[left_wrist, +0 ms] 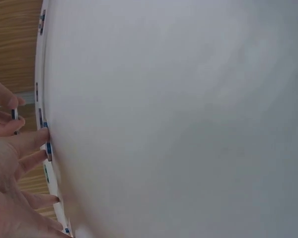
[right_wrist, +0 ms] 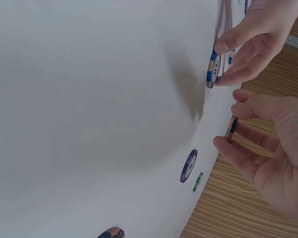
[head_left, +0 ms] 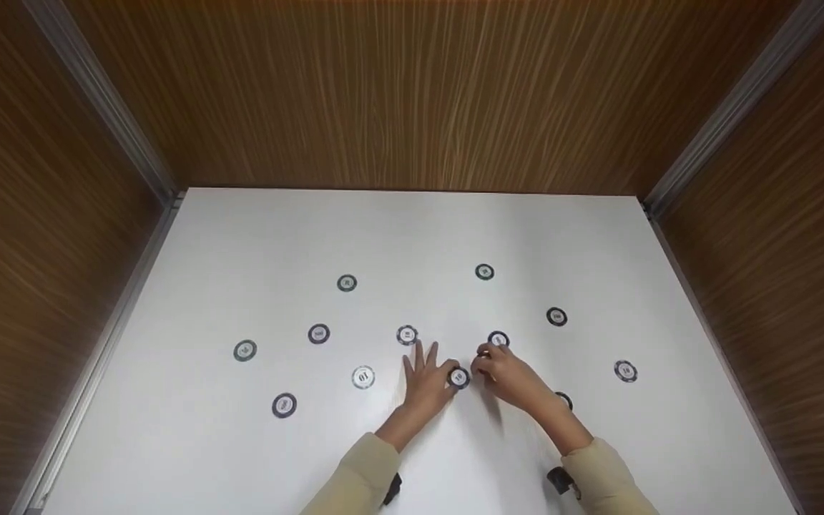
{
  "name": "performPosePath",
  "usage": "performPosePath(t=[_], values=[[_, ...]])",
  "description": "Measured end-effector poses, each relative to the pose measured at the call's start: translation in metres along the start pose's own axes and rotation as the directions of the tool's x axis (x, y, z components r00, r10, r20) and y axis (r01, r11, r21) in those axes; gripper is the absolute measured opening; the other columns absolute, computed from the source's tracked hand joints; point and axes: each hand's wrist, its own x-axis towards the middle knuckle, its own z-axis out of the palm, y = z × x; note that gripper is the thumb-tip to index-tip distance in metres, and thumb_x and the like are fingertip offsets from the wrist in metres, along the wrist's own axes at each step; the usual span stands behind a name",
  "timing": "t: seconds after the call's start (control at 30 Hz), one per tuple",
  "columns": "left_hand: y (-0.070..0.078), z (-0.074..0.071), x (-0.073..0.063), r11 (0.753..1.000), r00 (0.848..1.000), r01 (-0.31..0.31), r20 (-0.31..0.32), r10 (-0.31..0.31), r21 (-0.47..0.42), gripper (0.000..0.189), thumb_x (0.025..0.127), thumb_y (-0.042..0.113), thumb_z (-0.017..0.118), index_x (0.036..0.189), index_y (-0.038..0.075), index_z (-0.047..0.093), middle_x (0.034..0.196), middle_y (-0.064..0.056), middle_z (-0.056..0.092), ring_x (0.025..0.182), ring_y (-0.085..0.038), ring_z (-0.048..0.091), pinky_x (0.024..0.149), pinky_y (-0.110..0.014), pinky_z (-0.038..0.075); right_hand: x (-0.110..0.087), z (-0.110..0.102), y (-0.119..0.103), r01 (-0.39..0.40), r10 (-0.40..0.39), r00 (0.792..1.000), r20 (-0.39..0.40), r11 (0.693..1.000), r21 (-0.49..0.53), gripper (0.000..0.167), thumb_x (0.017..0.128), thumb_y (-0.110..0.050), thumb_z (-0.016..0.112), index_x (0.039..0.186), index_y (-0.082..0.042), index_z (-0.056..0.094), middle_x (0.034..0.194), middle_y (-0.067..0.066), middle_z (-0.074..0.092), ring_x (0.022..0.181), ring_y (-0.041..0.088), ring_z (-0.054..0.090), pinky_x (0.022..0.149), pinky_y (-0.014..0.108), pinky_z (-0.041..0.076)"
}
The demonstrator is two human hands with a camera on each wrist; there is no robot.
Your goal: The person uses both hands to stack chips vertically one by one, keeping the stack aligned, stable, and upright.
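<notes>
My left hand [head_left: 425, 390] rests low over the white tabletop. Its thumb and index finger pinch a blue-and-white poker chip [head_left: 459, 378] at the rim, while the other fingers spread forward. Just to the right, my right hand [head_left: 512, 379] pinches a dark-edged poker chip [right_wrist: 232, 128] on edge between thumb and fingers, raised above the table in the right wrist view. A purple-rimmed chip [head_left: 498, 337] lies flat right beyond the right hand's fingers. By the left hand's fingertips lies another blue-and-white chip [head_left: 407, 335]. Beneath the right forearm, a chip [head_left: 564, 400] is partly hidden.
Several more chips lie flat and scattered, including a pale chip [head_left: 363, 377] and a purple one [head_left: 284, 405] at left, a green one [head_left: 484, 272] farther back and a blue one [head_left: 626, 370] at far right. Wood-grain panels [head_left: 412, 93] enclose the white table [head_left: 276, 229].
</notes>
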Motion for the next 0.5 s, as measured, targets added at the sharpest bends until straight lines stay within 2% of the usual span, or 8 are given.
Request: performPosePath(t=[0.23,0.5], values=[[0.001,0.001,0.001,1.000,1.000,0.023,0.005,-0.023,-0.012,0.037,0.078,0.029,0.071,0.114,0.019,0.064,0.140,-0.020,0.035,0.130,-0.047,0.018,0.100,-0.065,0.014,0.008,0.001,0.000,0.021,-0.021,1.000,-0.013,1.000,0.020,0.024,0.071,0.007,0.072,0.089,-0.008,0.069,0.104,0.014,0.057,0.090,0.027,0.057,0.073,0.034,0.053],[0.001,0.005,0.001,0.999,0.998,0.028,-0.062,-0.029,-0.022,0.035,0.076,0.027,0.073,0.110,0.020,0.065,0.137,-0.019,0.039,0.129,-0.049,0.020,0.100,-0.065,0.016,0.016,0.004,-0.002,0.037,-0.036,0.999,-0.016,0.998,0.041,0.017,0.074,0.004,0.072,0.087,-0.007,0.070,0.102,0.015,0.058,0.088,0.028,0.056,0.070,0.036,0.053]])
